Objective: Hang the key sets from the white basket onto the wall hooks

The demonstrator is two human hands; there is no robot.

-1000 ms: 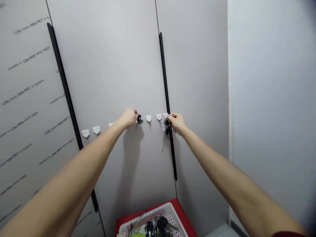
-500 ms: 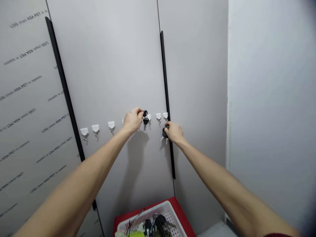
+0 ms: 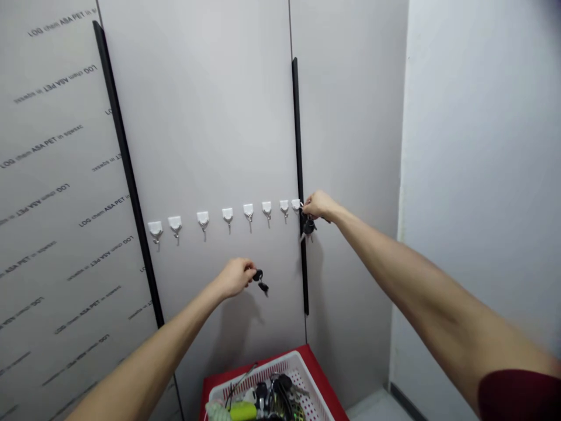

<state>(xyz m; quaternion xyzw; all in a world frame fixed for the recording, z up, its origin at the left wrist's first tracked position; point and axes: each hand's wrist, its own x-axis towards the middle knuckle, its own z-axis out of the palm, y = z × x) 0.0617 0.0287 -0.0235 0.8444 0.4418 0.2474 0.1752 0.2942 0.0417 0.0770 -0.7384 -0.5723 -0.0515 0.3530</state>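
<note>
My left hand (image 3: 236, 276) pinches a pair of black-headed keys (image 3: 262, 282) in front of the pale cabinet door, below the row of hooks. Higher and to the right, my right hand (image 3: 319, 206) grips a bunch of keys (image 3: 309, 225), which dangles beneath the fingers beside the black door handle (image 3: 297, 128). Its fingertips are at the rightmost white hook (image 3: 295, 204); whether the ring touches that hook I cannot tell. Several more white adhesive hooks, such as the leftmost hook (image 3: 155, 229), run in a line across the door with nothing hanging on them.
A white plastic basket (image 3: 322, 403) full of keys and small items stands on a red surface (image 3: 313, 362) below. Inside it lies a yellow-green object (image 3: 243, 411). Another long black handle (image 3: 125, 169) runs down the left side. A white wall (image 3: 473, 146) closes off the right.
My left hand has dropped away from the hooks with its keys. My right hand has risen slightly and shifted right with its bunch, up to the rightmost hook.
</note>
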